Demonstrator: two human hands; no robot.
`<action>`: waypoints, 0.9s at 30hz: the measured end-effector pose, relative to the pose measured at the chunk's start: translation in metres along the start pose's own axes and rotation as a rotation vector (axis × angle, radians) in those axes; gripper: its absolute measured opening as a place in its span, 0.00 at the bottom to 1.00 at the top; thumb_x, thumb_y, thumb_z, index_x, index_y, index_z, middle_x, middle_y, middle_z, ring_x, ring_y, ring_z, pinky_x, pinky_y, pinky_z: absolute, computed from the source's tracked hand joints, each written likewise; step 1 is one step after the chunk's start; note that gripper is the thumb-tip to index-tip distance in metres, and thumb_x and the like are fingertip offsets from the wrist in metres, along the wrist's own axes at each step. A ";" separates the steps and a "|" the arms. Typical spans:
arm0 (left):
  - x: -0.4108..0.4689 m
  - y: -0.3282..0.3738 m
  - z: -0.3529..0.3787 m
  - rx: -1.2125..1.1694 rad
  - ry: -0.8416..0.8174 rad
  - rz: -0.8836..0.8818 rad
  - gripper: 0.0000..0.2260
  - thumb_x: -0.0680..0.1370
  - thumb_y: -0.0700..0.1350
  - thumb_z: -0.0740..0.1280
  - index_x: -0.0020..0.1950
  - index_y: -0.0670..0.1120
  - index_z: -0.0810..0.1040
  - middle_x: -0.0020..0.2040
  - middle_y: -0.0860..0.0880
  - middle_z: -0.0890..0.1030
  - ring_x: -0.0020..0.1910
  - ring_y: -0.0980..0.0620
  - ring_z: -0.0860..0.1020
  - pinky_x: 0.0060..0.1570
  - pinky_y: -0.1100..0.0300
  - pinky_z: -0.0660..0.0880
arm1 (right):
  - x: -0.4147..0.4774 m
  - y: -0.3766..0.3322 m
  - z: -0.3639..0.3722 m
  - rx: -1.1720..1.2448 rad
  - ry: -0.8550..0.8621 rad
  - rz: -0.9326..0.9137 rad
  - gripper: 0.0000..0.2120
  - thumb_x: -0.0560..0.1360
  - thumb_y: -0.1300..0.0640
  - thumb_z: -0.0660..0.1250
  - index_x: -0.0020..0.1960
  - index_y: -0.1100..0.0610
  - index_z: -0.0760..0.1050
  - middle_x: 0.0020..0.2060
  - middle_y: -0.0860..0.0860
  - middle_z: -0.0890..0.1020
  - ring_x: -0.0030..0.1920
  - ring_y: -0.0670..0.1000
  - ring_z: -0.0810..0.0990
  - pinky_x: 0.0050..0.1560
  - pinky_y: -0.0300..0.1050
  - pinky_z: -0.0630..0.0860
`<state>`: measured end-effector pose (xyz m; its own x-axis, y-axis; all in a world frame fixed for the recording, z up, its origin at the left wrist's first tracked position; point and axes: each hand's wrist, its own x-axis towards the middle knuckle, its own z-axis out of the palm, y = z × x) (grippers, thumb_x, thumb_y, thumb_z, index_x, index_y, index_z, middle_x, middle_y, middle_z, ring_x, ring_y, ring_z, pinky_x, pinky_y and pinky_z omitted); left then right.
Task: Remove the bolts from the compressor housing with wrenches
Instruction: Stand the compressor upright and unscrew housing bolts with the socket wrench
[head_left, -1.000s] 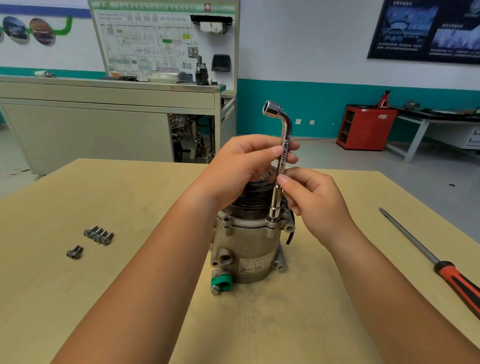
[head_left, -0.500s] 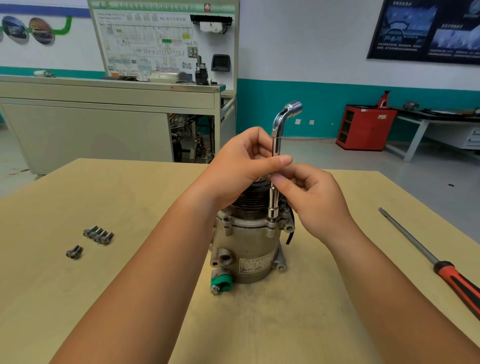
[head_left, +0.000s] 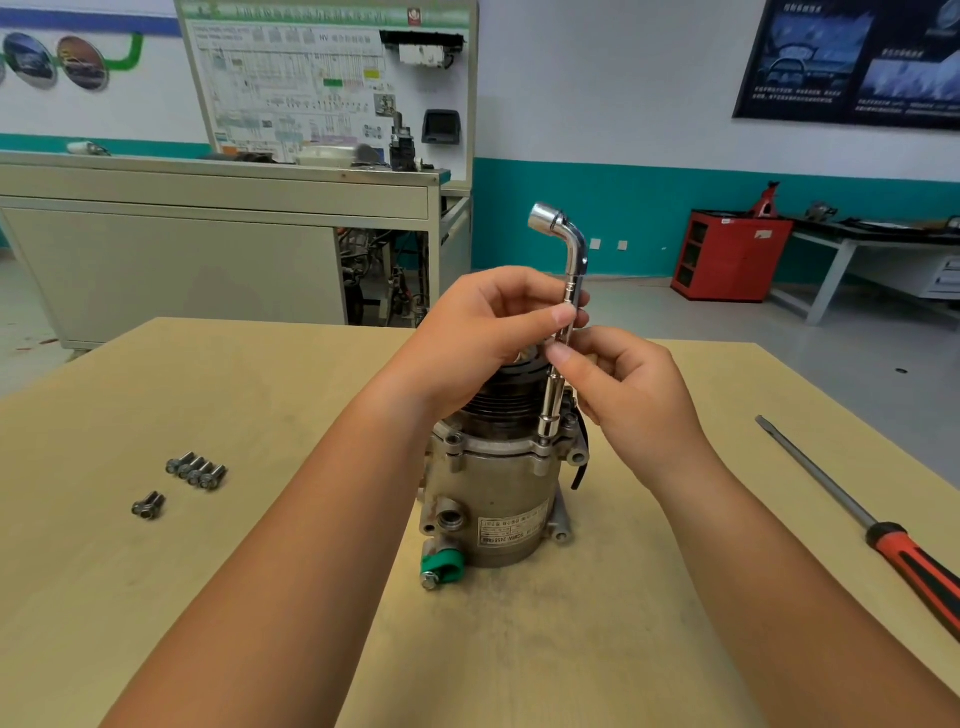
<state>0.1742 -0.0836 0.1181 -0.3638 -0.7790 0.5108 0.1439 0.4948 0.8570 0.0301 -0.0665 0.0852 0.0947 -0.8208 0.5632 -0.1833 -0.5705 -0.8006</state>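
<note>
Left grip (head_left: 478, 332): grasping the shaft of the L-shaped socket wrench (head_left: 574, 260), thumb and fingertips pinched round it just below the bend. Right grip (head_left: 628, 395): grasping the same shaft directly beneath the left, thumb and forefinger pinched on it, the other fingers curled behind.

Wrench: stands near upright, leaning slightly. The bent upper end points to the person's left, its open socket showing. The lower socket sits on the top flange of the compressor housing (head_left: 498, 483), at the right front edge; the bolt head under it is hidden.

Housing: stands on end at the middle of the surface (head_left: 260, 395). A dark ribbed pulley (head_left: 498, 400) is on top, partly hidden by the left grip. A label plate (head_left: 501, 530) faces the camera, and a green cap (head_left: 441, 564) sits at the base.

Removed bolts (head_left: 197, 470): a close row lying on the surface well to the left of the housing. A single bolt (head_left: 149, 505) lies just in front of the row, apart from it.

Screwdriver (head_left: 852, 514): red-and-black handle, lying at the right edge of the surface, well apart from both grips.

Beyond the surface: a grey bench (head_left: 208, 234) with a diagram board (head_left: 332, 83), and a red cabinet (head_left: 727, 254).
</note>
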 end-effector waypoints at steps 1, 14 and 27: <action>0.001 -0.001 0.000 0.002 0.010 0.002 0.08 0.75 0.31 0.66 0.42 0.45 0.76 0.35 0.56 0.82 0.35 0.63 0.79 0.31 0.74 0.70 | 0.001 0.001 0.000 -0.010 0.014 0.001 0.06 0.73 0.58 0.69 0.38 0.50 0.78 0.23 0.43 0.69 0.25 0.41 0.66 0.28 0.32 0.64; -0.001 0.001 0.001 0.044 -0.018 0.011 0.08 0.78 0.35 0.64 0.51 0.47 0.79 0.38 0.56 0.82 0.33 0.64 0.77 0.32 0.74 0.70 | -0.002 0.000 -0.001 0.009 -0.060 -0.003 0.12 0.79 0.59 0.61 0.43 0.64 0.79 0.21 0.43 0.68 0.24 0.41 0.65 0.27 0.34 0.63; 0.001 -0.007 0.002 0.079 0.095 0.077 0.10 0.72 0.38 0.71 0.37 0.48 0.71 0.30 0.59 0.75 0.31 0.62 0.72 0.35 0.68 0.72 | 0.000 0.001 0.003 -0.059 0.072 -0.024 0.07 0.70 0.58 0.72 0.37 0.48 0.77 0.24 0.49 0.71 0.27 0.43 0.67 0.30 0.33 0.67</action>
<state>0.1711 -0.0871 0.1131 -0.2648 -0.7688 0.5821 0.0940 0.5802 0.8091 0.0332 -0.0670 0.0834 0.0293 -0.8018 0.5968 -0.2392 -0.5854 -0.7747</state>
